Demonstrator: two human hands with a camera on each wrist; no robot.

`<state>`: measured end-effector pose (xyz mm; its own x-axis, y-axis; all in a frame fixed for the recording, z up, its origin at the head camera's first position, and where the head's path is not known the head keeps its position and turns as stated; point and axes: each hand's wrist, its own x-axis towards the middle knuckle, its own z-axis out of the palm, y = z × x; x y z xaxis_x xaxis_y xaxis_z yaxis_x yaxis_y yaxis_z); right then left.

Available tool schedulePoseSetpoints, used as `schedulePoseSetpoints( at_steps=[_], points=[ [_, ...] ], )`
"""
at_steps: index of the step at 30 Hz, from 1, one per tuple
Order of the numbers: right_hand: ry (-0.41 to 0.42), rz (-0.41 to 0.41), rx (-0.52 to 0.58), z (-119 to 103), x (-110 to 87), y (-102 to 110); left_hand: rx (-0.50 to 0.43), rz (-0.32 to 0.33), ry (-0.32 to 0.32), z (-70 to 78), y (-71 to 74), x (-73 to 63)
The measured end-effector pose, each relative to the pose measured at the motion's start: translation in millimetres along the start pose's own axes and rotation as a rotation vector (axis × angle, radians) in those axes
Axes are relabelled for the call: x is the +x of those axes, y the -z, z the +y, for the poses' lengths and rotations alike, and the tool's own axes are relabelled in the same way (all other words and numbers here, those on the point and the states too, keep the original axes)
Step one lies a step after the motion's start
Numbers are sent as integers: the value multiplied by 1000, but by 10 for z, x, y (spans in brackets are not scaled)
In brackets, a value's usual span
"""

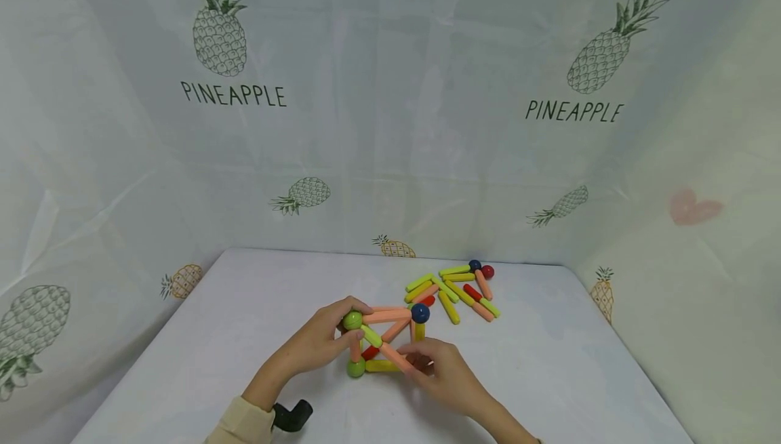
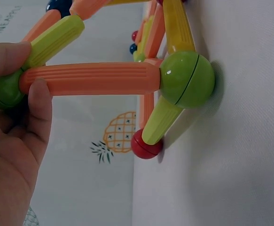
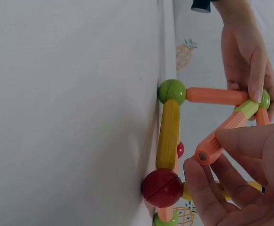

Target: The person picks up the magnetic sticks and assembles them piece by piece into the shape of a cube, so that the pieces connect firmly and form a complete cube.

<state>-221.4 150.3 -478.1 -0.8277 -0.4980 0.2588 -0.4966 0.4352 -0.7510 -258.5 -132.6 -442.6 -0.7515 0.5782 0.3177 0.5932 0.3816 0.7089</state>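
Note:
A frame of magnetic rods and balls stands on the table, with a blue ball (image 1: 420, 313) at an upper corner. My left hand (image 1: 320, 341) grips the upper green ball (image 1: 352, 320) and the rod ends beside it. From that ball a lime rod (image 1: 371, 335) slants down, joined end to end with an orange rod (image 1: 396, 357). My right hand (image 1: 448, 375) pinches this orange rod near its free end, which shows a metal tip in the right wrist view. Apart from that tip, a red ball (image 3: 162, 188) sits at a lower corner, joined by a yellow rod (image 3: 168, 134) to the lower green ball (image 3: 172, 92).
Behind the frame lie several loose rods (image 1: 449, 307) in yellow, lime, orange and red. A loose red ball (image 1: 487, 272) and a dark blue ball (image 1: 475, 266) are at the pile's far end. A pineapple-print cloth (image 1: 390, 125) surrounds the white table (image 1: 549, 362).

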Motion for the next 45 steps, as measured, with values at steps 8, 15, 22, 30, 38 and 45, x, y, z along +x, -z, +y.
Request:
schedulePoseSetpoints(
  at_steps=[8,15,22,30,38,45],
  points=[
    [-44,22,-21,-54,-4,4,6,-5,13,15,0,1],
    [-46,21,-25,-73,-8,2,5,-7,19,15,0,-5],
    [-21,1,-18,-70,-54,55,4,-8,21,3,-3,-3],
    [-20,-11,9,-94,-62,130,-4,-11,34,3,-1,-7],
    [5,-10,23,-88,-52,131,21,-7,55,13,3,-7],
    [-3,-17,33,-97,-34,153,10,-8,46,18,6,-3]
  ],
)
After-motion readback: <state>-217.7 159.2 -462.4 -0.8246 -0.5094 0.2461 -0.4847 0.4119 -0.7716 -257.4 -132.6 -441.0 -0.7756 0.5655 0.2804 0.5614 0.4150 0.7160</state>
